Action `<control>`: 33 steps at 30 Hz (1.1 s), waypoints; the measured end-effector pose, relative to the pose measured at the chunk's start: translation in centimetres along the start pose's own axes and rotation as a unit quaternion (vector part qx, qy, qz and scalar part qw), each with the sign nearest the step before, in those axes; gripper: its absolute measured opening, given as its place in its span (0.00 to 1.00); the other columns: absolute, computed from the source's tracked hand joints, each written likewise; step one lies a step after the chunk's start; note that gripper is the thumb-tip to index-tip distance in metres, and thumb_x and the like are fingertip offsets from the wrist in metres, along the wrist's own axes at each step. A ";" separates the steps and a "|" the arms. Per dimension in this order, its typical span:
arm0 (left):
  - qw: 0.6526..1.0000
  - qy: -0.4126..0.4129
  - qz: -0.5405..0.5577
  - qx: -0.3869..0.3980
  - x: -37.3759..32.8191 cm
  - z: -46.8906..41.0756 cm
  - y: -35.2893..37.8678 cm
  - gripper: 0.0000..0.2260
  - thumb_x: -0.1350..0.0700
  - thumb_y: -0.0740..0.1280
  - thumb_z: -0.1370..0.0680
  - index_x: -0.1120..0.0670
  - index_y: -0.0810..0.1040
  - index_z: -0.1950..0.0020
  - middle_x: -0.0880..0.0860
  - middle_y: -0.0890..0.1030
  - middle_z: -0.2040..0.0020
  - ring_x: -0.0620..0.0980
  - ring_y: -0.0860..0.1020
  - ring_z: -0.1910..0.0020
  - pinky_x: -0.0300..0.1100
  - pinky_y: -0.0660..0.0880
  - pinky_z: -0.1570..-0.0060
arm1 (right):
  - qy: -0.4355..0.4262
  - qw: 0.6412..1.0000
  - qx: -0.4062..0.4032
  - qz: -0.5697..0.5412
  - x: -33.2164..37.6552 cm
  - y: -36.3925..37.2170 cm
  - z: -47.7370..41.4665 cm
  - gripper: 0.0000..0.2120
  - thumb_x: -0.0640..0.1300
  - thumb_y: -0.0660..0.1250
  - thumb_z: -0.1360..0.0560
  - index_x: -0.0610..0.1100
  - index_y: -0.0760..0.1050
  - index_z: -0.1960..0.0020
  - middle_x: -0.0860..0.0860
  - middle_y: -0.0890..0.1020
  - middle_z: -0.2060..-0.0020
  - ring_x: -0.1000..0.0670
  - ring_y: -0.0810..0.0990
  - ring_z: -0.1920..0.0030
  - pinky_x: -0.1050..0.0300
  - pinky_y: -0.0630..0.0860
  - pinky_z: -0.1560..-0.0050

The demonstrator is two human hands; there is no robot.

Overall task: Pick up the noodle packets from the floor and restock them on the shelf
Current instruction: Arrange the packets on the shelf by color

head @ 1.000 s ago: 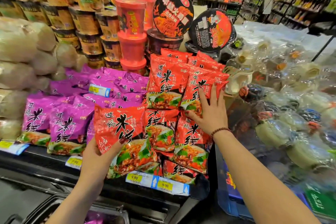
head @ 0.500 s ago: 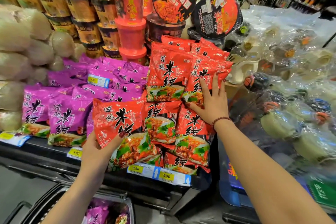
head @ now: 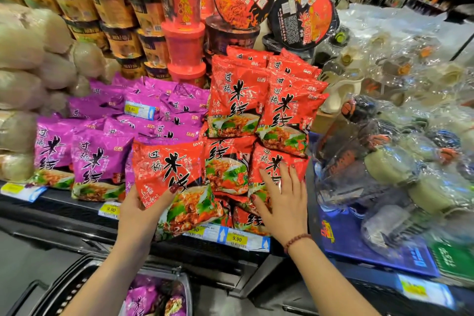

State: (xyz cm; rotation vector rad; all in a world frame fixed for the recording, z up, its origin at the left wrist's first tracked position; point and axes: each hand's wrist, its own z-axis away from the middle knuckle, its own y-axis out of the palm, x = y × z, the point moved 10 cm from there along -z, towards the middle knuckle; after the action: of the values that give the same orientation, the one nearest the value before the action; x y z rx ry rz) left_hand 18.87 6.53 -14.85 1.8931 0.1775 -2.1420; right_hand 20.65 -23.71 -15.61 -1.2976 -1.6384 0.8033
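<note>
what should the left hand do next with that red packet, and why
Probably ease the red packet rightward and stand it in the front row of the red stack. The left hand grips it by its lower left corner, partly over the purple packets, while the right hand lies flat on the red ones.

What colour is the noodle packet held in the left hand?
Red noodle packet with black lettering, clearest in the head view.

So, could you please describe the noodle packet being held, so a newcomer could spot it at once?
Find the shelf stacked with purple packets on the left and red packets on the right. At its front, where the colours meet, is the tilted red packet. Unlike its neighbours, it is gripped by the left hand and overhangs the price tags.
</note>
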 end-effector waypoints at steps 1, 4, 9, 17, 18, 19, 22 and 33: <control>1.000 -0.002 -0.003 0.003 0.0 0.0 0.2 0.19 0.48 0.80 0.38 0.43 0.80 0.50 0.51 0.84 0.49 0.56 0.81 0.46 0.61 0.74 0.39 | 0.001 1.000 0.015 0.005 0.0 0.6 0.2 0.28 0.62 0.55 0.25 0.57 0.64 0.27 0.44 0.62 0.25 0.41 0.56 0.25 0.34 0.61 0.29; 1.000 -0.003 -0.014 0.004 0.1 -0.2 0.6 0.20 0.47 0.81 0.38 0.43 0.80 0.49 0.50 0.84 0.48 0.54 0.81 0.46 0.60 0.74 0.40 | 0.000 0.999 0.042 0.016 -0.4 1.8 0.1 0.27 0.60 0.56 0.25 0.58 0.63 0.27 0.44 0.62 0.25 0.40 0.56 0.25 0.34 0.65 0.32; 1.000 -0.002 -0.024 0.005 -0.2 -0.3 1.1 0.13 0.54 0.75 0.30 0.48 0.78 0.48 0.50 0.84 0.51 0.59 0.81 0.51 0.56 0.75 0.51 | -0.007 0.999 0.047 0.015 -0.9 2.3 0.4 0.30 0.57 0.67 0.26 0.58 0.62 0.26 0.44 0.60 0.24 0.40 0.55 0.24 0.37 0.64 0.30; 0.999 0.016 -0.017 0.043 -1.8 -0.8 2.9 0.15 0.54 0.74 0.30 0.45 0.78 0.45 0.45 0.85 0.50 0.48 0.81 0.47 0.48 0.74 0.44 | -0.015 0.999 0.051 0.007 -0.6 0.2 -0.5 0.28 0.64 0.52 0.26 0.58 0.64 0.27 0.45 0.65 0.26 0.41 0.60 0.26 0.41 0.56 0.27; 0.998 0.021 -0.019 0.053 -2.2 -0.9 3.6 0.14 0.55 0.74 0.28 0.45 0.78 0.46 0.45 0.85 0.51 0.46 0.82 0.48 0.47 0.74 0.45 | -0.012 0.999 0.035 -0.012 -0.5 -0.7 -0.7 0.28 0.63 0.53 0.25 0.57 0.65 0.27 0.46 0.66 0.26 0.42 0.61 0.27 0.42 0.54 0.26; 0.997 0.026 -0.019 0.068 -2.6 -0.9 4.4 0.13 0.56 0.74 0.27 0.44 0.77 0.46 0.45 0.85 0.51 0.45 0.82 0.49 0.46 0.74 0.46 | -0.004 0.999 0.012 -0.049 -0.3 -1.9 -0.9 0.27 0.62 0.54 0.24 0.55 0.67 0.28 0.47 0.67 0.27 0.44 0.62 0.27 0.40 0.55 0.26; 0.991 0.049 -0.012 0.127 -4.0 -1.0 7.8 0.17 0.54 0.74 0.28 0.47 0.76 0.40 0.46 0.84 0.48 0.45 0.82 0.48 0.44 0.76 0.48 | 0.029 0.957 -0.020 -0.289 0.5 -4.4 -1.7 0.23 0.59 0.59 0.24 0.59 0.66 0.29 0.58 0.67 0.30 0.54 0.65 0.29 0.40 0.70 0.33; 0.943 0.202 -0.121 0.235 -6.6 -4.4 21.8 0.45 0.56 0.74 0.26 0.37 0.46 0.22 0.36 0.64 0.29 0.32 0.65 0.31 0.37 0.66 0.31 | 0.080 0.920 -0.091 -0.373 -2.1 -8.0 -5.0 0.41 0.49 0.71 0.25 0.70 0.47 0.27 0.62 0.60 0.25 0.56 0.60 0.25 0.47 0.62 0.26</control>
State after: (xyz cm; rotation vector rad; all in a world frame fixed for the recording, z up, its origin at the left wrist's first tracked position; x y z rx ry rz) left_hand 29.95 -12.28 -6.97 2.7084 -0.0304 -2.0432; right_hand 22.09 -27.91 -7.00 -0.7157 -1.8998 0.0769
